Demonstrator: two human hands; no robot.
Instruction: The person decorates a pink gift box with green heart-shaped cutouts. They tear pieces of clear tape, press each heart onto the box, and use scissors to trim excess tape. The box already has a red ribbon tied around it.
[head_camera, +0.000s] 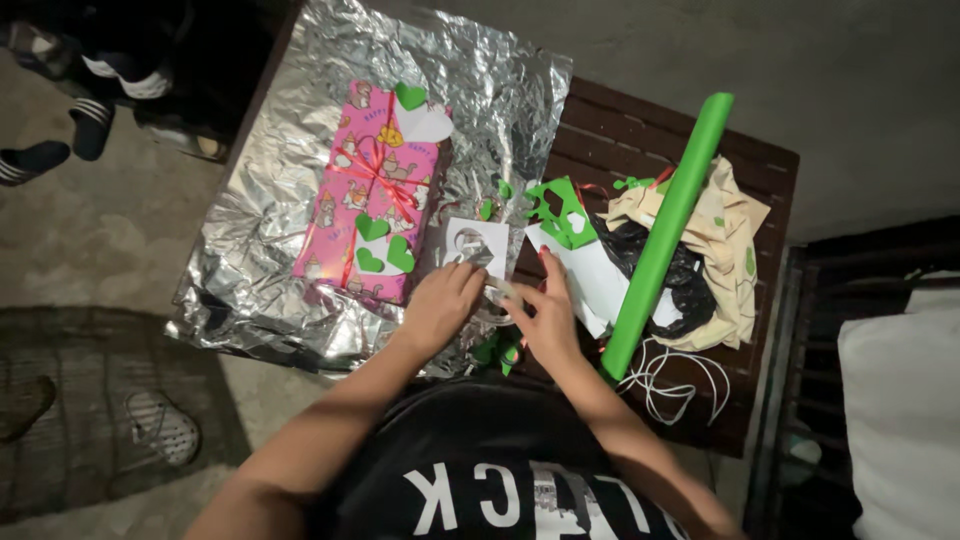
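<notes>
Left hand (440, 305) and right hand (548, 318) close together at near table edge, roll of tape (497, 292) between them. Ahead of left hand: white card (476, 245), then pink gift (372, 193) on foil (260, 230), blocking path forward-left. Bare foil left of gift gives open room. Right of right hand: white paper (598, 280), green roll (668, 232) lying diagonally, black bag (690, 290), cloth (735, 240), white cord (680, 385), all crowded. Far right table corner (770, 170) bare.
</notes>
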